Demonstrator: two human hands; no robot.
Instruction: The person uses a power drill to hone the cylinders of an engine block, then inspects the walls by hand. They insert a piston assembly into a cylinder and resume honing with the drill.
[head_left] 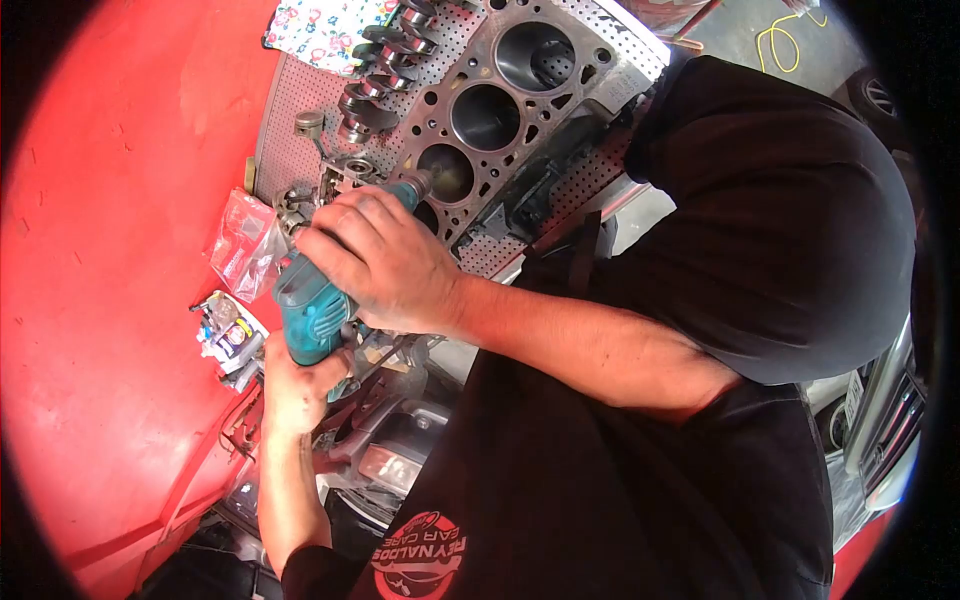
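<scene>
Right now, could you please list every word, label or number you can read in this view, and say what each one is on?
"REYNALDOS CAR CARE", upside down in this view, in a red logo on the black shirt.
Printing on the small packets beside the teal power tool: too small to read.
Clear plastic bag: print blurred, unreadable.
Engine block: no legible markings.

Crankshaft (385, 70) lies on perforated metal bench (290, 110), beside floral cloth (325, 30). Clear plastic parts bag (243, 245) and small boxed items (228, 335) rest against red painted surface (120, 250). Yellow cord (785, 40) coiled on floor, far side.
</scene>
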